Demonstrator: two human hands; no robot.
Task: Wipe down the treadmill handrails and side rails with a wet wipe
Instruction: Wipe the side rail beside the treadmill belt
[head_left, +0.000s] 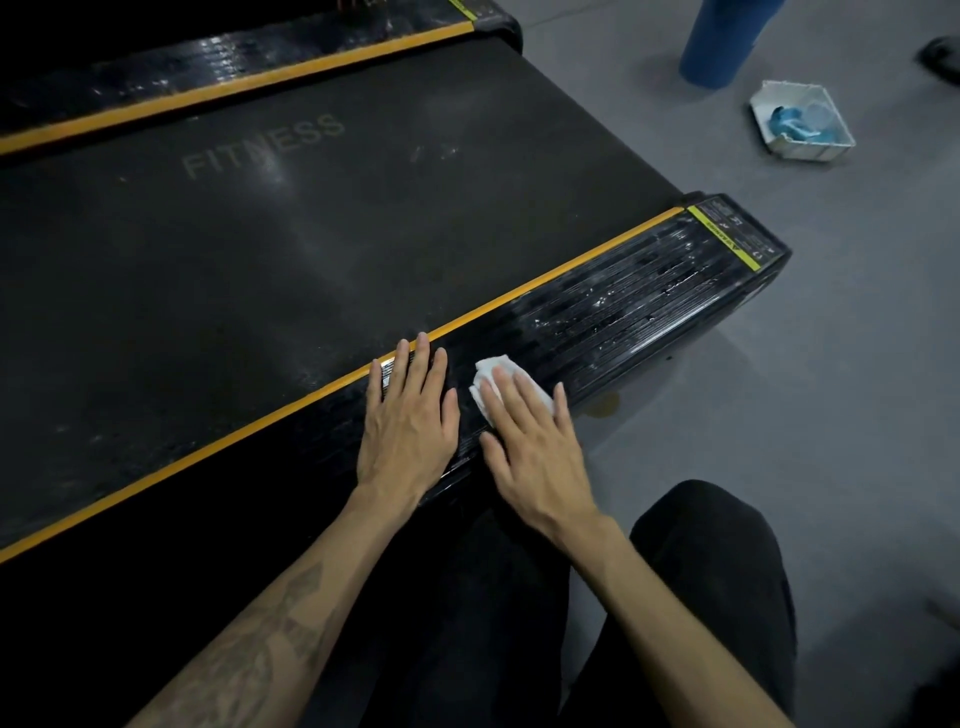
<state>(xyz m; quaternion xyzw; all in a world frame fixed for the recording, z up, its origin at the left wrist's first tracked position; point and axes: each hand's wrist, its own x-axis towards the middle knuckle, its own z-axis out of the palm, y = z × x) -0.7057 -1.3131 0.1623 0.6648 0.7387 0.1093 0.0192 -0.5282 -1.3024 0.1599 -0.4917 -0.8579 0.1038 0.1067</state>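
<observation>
The treadmill's near side rail (634, 301) is black and ribbed, with a yellow stripe along its inner edge; it runs from lower left to upper right and shines wet toward its far end. A white wet wipe (491, 371) lies on this rail. My right hand (530, 441) presses flat on the wipe with straight fingers, covering most of it. My left hand (408, 415) rests flat on the rail just left of the wipe, fingers straight, fingertips near the yellow stripe. The far side rail (234, 67) crosses the top left. No handrails are in view.
The black running belt (291, 218) marked FITNESS lies between the rails. On the grey floor at the upper right stand a white tray (826, 150) with blue items and a blue cylinder (722, 41). My dark-trousered knees (701, 597) are close to the rail.
</observation>
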